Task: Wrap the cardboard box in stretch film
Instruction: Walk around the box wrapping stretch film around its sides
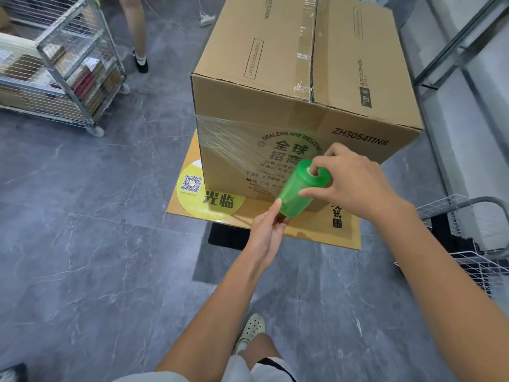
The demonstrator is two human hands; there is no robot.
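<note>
Green, translucent stretch film roll (298, 188): held tilted in front of the near face of the cardboard box (303, 64), low down and close to the face, upper end towards the box.

Stretch film (228, 142): one clear, wrinkled band ran from the roll to the box's near left corner and lay over the left part of the printed near face. The right part of that face, with the code ZH305411N8, was bare.

Cardboard box: large, brown, closed, with its top seam under clear tape (305, 45). It stood on a flat cardboard sheet (303, 230) printed with a yellow disc (209, 199) and a QR code. A dark mat (228, 238) showed from under the sheet's near edge.

Left hand (265, 232): at the roll's lower end, fingers nearly straight, their tips gripping that end; one fingertip lay against the green rim.

Right hand (355, 183): at the roll's upper end, one digit pushed into the core hole, the other fingers curved round the rim.

Floor (96, 244): grey, marble-veined tiles.

Wire cage trolley (63, 64): on castors, far left, loaded with stacked packets.

Legs of another person (137, 31): beyond the trolley, in dark shoes and white socks.

Wire basket (468, 244): white, at the right edge, near a grey metal frame.

Pale perforated shoe (252, 329): the wearer's own, at the bottom, below the arms.
</note>
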